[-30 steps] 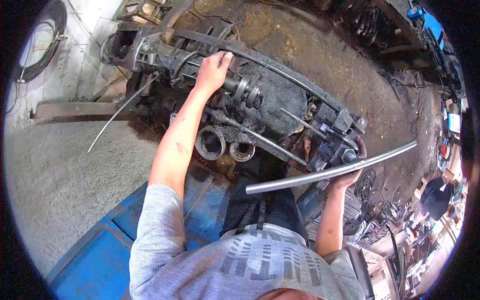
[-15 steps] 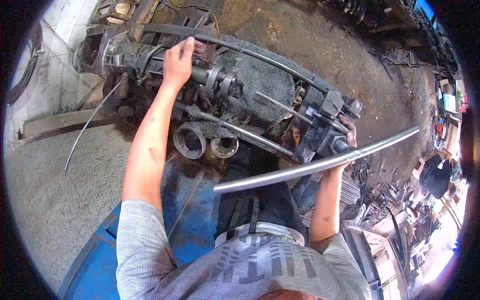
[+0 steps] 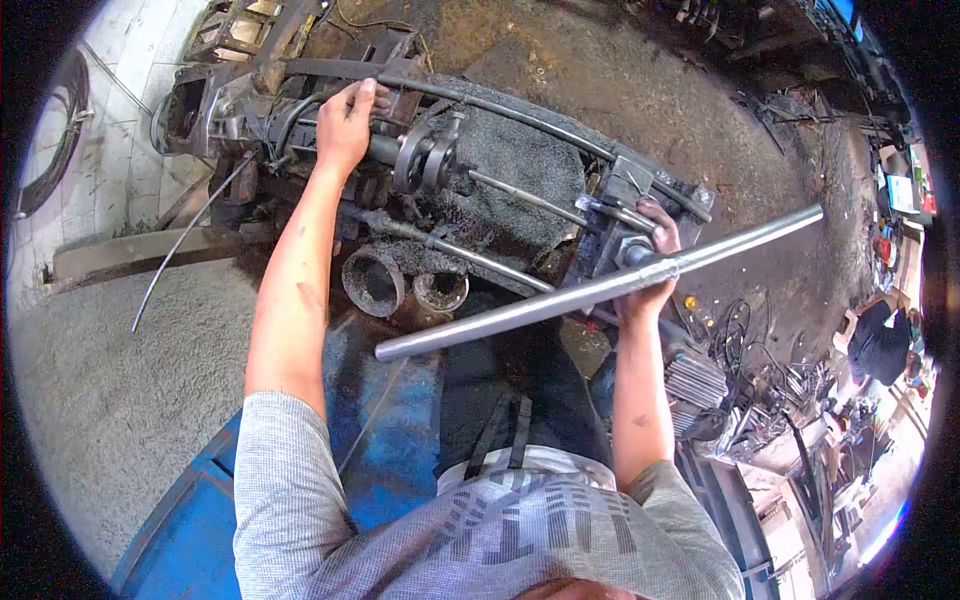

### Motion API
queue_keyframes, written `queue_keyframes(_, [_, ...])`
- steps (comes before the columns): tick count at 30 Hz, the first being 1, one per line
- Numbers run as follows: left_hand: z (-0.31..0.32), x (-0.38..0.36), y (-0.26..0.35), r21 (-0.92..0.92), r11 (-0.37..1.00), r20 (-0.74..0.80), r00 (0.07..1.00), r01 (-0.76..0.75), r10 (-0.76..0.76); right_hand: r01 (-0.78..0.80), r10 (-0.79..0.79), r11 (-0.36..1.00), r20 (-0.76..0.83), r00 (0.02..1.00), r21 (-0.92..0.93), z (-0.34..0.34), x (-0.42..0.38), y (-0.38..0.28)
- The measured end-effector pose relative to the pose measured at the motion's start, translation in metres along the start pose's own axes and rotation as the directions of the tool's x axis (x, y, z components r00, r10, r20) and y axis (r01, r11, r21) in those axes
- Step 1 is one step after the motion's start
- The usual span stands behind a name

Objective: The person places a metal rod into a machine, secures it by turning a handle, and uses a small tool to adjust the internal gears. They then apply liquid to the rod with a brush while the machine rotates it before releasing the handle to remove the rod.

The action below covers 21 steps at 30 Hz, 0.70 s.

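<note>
My left hand (image 3: 345,128) is closed at the machine's left part, beside a dark round chuck (image 3: 425,160); what its fingers hold is hidden. My right hand (image 3: 655,285) is closed at the middle of a long shiny metal bar (image 3: 500,318), by its hub. The bar slants across in front of that hand and hides part of the grip. Behind the hub is a sliding carriage (image 3: 600,240) on two guide rods (image 3: 500,268). A thin metal rod (image 3: 525,198) runs from the carriage, its far tip close to the chuck.
Dark metal chips (image 3: 520,155) are heaped between the guide rods. Two short pipe pieces, one of them a wide ring (image 3: 373,282), sit near my legs. A blue metal surface (image 3: 385,400) is below. Scrap (image 3: 770,370) lies on the right, where another person (image 3: 880,340) is.
The carriage, the thin rod and my right hand have moved left, bringing the rod's tip to the chuck. The long bar has shifted left and tilted more steeply. My left hand has barely moved.
</note>
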State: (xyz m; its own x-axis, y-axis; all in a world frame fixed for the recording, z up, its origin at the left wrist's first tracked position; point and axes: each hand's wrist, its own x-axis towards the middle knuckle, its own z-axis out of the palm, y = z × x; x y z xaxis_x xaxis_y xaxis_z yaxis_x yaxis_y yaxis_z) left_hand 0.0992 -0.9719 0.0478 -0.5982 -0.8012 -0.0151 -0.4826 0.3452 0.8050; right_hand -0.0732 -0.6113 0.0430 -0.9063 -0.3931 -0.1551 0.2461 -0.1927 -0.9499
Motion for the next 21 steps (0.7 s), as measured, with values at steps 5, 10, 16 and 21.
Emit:
queue_keyframes(5, [-0.001, 0.004, -0.006, 0.015, 0.999, -0.026, 0.999, -0.034, 0.035, 0.041, -0.04, 0.998, 0.013, 0.999, -0.046, 0.008, 0.0, -0.001])
queue_keyframes(10, [-0.001, 0.004, -0.005, 0.011, 0.998, -0.018, 0.998, -0.057, 0.057, 0.01, -0.009, 1.0, 0.011, 1.0, -0.03, 0.014, -0.002, 0.0])
queue_keyframes(16, [0.001, 0.003, -0.001, 0.039, 0.998, -0.035, 0.998, -0.048, 0.049, 0.03, -0.023, 0.992, 0.062, 0.998, -0.119, 0.019, -0.001, 0.004])
queue_keyframes(21, [0.001, 0.002, -0.003, -0.046, 0.997, -0.063, 0.996, -0.061, 0.058, -0.001, 0.005, 0.998, 0.069, 0.998, -0.058, 0.023, 0.001, 0.005])
